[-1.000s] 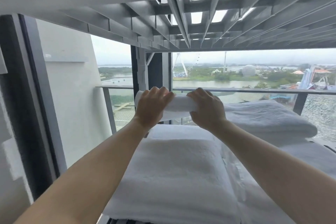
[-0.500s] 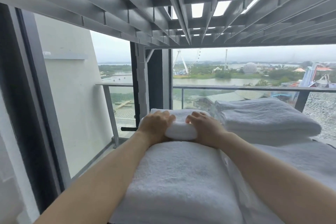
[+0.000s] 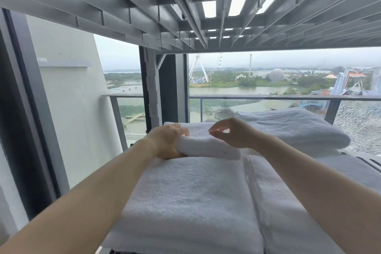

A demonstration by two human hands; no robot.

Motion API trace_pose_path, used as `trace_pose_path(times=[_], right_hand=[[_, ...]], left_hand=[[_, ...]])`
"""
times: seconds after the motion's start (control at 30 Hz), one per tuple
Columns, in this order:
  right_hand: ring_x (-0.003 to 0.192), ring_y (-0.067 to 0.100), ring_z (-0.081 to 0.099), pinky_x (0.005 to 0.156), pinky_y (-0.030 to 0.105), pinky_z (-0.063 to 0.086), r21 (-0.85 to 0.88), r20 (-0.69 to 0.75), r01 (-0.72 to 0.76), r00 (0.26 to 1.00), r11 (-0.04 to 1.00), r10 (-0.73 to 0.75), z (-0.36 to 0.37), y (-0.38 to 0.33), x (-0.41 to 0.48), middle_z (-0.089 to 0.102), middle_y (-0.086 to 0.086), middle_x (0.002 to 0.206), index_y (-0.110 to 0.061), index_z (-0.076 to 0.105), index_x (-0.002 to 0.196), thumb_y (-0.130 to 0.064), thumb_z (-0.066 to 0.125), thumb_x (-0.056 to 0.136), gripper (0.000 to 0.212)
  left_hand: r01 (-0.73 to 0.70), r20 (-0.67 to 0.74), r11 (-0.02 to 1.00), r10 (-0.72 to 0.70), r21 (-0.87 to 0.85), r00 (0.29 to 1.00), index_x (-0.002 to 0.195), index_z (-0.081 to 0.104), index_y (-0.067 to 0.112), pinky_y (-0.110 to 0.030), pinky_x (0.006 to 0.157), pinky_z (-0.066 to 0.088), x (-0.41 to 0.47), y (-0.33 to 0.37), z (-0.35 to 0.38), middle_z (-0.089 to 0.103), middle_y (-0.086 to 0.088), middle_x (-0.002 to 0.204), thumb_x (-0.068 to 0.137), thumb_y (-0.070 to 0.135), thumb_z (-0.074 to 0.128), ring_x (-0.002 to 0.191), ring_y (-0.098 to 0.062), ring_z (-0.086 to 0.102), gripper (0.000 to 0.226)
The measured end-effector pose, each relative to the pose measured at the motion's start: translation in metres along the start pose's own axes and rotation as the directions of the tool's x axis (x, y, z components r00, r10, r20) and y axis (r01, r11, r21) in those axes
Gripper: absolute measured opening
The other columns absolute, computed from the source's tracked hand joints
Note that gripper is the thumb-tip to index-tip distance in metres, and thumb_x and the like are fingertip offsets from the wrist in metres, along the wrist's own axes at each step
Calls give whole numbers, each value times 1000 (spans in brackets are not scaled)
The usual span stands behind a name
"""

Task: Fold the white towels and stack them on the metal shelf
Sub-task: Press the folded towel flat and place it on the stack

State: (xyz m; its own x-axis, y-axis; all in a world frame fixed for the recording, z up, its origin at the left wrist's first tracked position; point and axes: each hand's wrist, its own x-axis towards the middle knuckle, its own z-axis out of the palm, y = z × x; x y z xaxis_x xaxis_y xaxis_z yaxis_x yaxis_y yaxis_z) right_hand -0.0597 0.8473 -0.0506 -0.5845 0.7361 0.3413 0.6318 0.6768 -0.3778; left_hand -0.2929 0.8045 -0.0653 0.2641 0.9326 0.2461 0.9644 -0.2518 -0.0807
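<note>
A small folded white towel (image 3: 208,147) lies on the far end of a large folded white towel (image 3: 189,202) on the metal shelf (image 3: 369,163). My left hand (image 3: 167,142) grips the small towel's left end, thumb underneath. Just above the towel's right part hovers my right hand (image 3: 233,134), fingers loosely curled and holding nothing. Another flat folded towel (image 3: 198,128) sits behind the small one. A thick folded towel (image 3: 299,130) lies at the back right, and a further towel (image 3: 288,212) lies alongside on the right.
The grey slatted underside of the upper shelf (image 3: 185,10) hangs low overhead. A dark window frame (image 3: 24,109) stands at the left. Behind the shelf is glass with a balcony rail (image 3: 257,97) outside.
The small towel came down from mid-air onto the stack. My right hand has since let go of it and lifted slightly; my left hand keeps its hold.
</note>
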Motion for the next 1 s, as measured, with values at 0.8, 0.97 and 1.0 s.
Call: trace_pose_path(times=[0.8,0.97,1.0], right_hand=[[98,19,54,78,22,46,-562,120,255,966,786,-228,-13,0,-16,54,3,108,-12,49,116,-10,54,75,41],[98,20,52,80,26,47,-579,96,265,961,771,-258,-9,-3,-20,53,3,109,-11,51,114,-9,54,75,40],[98,20,53,78,24,46,-585,136,277,960,762,-245,-4,-3,-20,53,4,110,-11,50,115,-10,56,76,39]], left_hand=[[-138,-30,958,151,253,988,129,44,30,-28,86,50,-3,15,-12,57,10,118,82,43,61,106,-13,57,52],[-31,-95,942,66,333,993,131,38,28,-35,80,53,-8,5,-5,53,5,122,89,22,55,97,-21,62,46],[-37,-102,950,72,309,992,127,41,26,-35,79,52,-9,6,-1,53,3,119,89,20,54,95,-22,62,41]])
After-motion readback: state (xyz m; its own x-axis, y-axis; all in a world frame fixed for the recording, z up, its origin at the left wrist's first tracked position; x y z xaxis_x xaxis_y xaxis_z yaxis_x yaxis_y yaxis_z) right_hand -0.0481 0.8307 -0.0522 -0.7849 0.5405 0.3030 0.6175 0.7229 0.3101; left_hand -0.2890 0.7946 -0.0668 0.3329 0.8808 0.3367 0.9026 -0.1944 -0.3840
